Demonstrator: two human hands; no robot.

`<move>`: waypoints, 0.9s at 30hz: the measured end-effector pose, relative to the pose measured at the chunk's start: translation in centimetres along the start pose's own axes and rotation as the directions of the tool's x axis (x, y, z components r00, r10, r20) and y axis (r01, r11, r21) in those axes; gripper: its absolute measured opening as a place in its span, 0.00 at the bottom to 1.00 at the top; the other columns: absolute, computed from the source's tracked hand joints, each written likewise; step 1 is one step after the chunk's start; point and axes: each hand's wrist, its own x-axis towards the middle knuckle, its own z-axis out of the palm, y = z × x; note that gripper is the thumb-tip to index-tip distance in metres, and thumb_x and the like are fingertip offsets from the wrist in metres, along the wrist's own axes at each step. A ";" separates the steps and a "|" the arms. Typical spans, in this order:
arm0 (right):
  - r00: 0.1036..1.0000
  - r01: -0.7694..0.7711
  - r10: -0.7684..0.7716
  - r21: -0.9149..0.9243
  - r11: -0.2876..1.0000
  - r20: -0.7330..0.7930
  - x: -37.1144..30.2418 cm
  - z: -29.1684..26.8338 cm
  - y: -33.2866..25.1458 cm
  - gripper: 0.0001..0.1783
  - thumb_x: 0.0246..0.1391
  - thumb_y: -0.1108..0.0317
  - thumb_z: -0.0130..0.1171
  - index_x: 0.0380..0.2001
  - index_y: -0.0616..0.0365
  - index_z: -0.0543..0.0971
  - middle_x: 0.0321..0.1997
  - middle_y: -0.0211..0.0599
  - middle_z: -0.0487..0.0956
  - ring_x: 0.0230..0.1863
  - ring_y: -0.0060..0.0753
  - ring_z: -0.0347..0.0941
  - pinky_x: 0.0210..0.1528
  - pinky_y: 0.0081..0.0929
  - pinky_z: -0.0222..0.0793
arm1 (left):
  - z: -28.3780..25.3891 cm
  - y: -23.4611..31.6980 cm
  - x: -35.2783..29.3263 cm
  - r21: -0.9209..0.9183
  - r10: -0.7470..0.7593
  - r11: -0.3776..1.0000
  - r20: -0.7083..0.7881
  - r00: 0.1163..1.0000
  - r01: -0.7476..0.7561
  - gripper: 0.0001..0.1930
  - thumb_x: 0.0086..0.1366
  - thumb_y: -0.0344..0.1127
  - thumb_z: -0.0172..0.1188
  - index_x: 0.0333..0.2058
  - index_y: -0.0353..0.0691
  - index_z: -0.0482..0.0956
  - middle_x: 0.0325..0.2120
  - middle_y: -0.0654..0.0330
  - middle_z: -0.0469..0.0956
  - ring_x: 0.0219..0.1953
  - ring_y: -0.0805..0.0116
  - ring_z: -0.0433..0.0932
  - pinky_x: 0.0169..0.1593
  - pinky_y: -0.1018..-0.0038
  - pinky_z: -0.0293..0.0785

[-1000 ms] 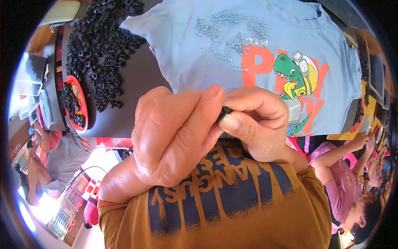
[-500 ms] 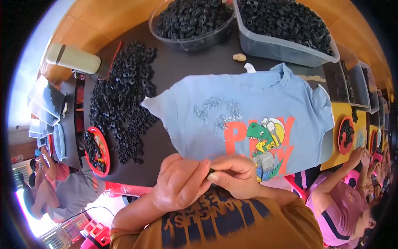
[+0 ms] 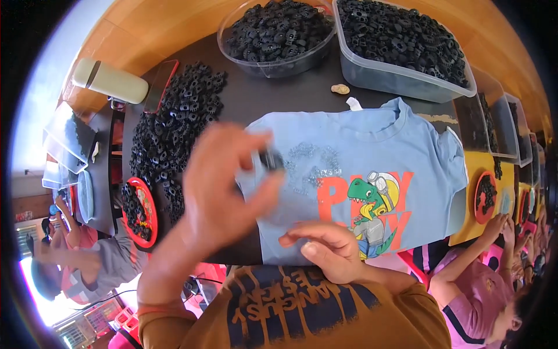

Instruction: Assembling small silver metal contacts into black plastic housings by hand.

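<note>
My left hand [image 3: 224, 186], blurred by motion, is raised over the left side of a light blue T-shirt [image 3: 383, 125] lying on the table. Between its thumb and fingers is a small black plastic part [image 3: 270, 158], its shape smeared. Low over the shirt's front edge, my right hand [image 3: 331, 250] has its fingers stretched and its thumb apart, with nothing visible in them. A pile of small black ring-like parts [image 3: 174, 125] lies left of the shirt. The print on the shirt is a green dinosaur with a patch of shiny bits beside it.
Behind the shirt stand a round clear tub [image 3: 273, 67] and a rectangular clear bin [image 3: 401, 78], both full of black parts. A red plate [image 3: 152, 224], a red-edged phone [image 3: 163, 84], a pale bottle [image 3: 116, 81] and a peanut [image 3: 340, 89] lie around. Other people sit at both sides.
My hands were together at the table's front edge, fingertips on a small dark thing. My left hand has moved up and away with a black part; the right has stayed and its fingers have parted.
</note>
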 end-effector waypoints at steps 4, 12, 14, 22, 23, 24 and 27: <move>0.997 -0.059 0.062 -0.063 0.996 0.041 0.4 0.3 0.0 0.13 0.58 0.74 0.48 0.45 0.67 0.73 0.43 0.47 0.77 0.46 0.35 0.74 0.51 0.33 0.67 | 0.2 -5.4 5.9 -0.120 -0.271 0.959 -0.101 0.957 0.258 0.16 0.51 0.31 0.62 0.41 0.34 0.76 0.23 0.62 0.70 0.25 0.73 0.69 0.32 0.78 0.67; 1.000 0.020 -0.020 -0.041 0.999 0.001 1.3 1.3 0.3 0.09 0.56 0.76 0.51 0.40 0.67 0.75 0.37 0.43 0.79 0.38 0.31 0.75 0.44 0.27 0.68 | -5.0 -4.6 5.6 -0.008 -0.467 0.884 0.038 0.883 0.468 0.23 0.57 0.33 0.58 0.50 0.30 0.68 0.37 0.57 0.75 0.37 0.74 0.72 0.41 0.80 0.69; 1.000 0.017 -0.019 -0.079 0.997 -0.021 1.0 0.5 0.7 0.10 0.56 0.77 0.50 0.40 0.68 0.75 0.37 0.45 0.79 0.37 0.32 0.74 0.42 0.27 0.68 | -4.8 -3.7 2.5 -0.049 -0.525 0.849 0.019 0.851 0.525 0.18 0.56 0.35 0.59 0.41 0.28 0.74 0.31 0.60 0.77 0.33 0.73 0.74 0.39 0.78 0.71; 0.996 0.082 -0.074 -0.266 0.960 0.041 1.2 1.3 0.9 0.09 0.55 0.78 0.50 0.39 0.69 0.75 0.34 0.47 0.78 0.33 0.32 0.75 0.38 0.28 0.68 | -5.1 -3.3 -10.7 0.214 -0.465 0.854 -0.094 0.880 0.474 0.05 0.54 0.24 0.57 0.31 0.35 0.78 0.27 0.56 0.76 0.32 0.61 0.75 0.37 0.74 0.69; 0.995 0.093 -0.081 -0.295 0.951 0.052 1.3 1.3 0.9 0.09 0.55 0.78 0.50 0.39 0.69 0.75 0.34 0.47 0.78 0.33 0.32 0.75 0.38 0.28 0.68 | -4.7 -3.2 -11.2 0.237 -0.486 0.835 -0.107 0.867 0.497 0.06 0.53 0.25 0.58 0.32 0.36 0.78 0.29 0.57 0.76 0.32 0.58 0.74 0.37 0.70 0.69; 0.995 0.091 -0.078 -0.302 0.949 0.055 1.3 1.4 0.9 0.09 0.55 0.78 0.50 0.39 0.69 0.75 0.34 0.47 0.78 0.33 0.32 0.75 0.38 0.28 0.68 | -4.4 -3.4 -11.4 0.230 -0.488 0.835 -0.113 0.866 0.501 0.06 0.53 0.25 0.58 0.32 0.36 0.78 0.29 0.57 0.76 0.32 0.58 0.74 0.37 0.70 0.69; 0.996 0.093 -0.084 -0.331 0.939 0.042 1.7 1.8 0.9 0.09 0.55 0.78 0.51 0.38 0.69 0.76 0.34 0.46 0.78 0.34 0.32 0.75 0.39 0.28 0.68 | -4.0 -4.4 -11.1 0.388 -0.363 0.844 -0.094 0.927 0.370 0.09 0.52 0.30 0.60 0.33 0.38 0.77 0.28 0.59 0.74 0.31 0.57 0.73 0.36 0.66 0.66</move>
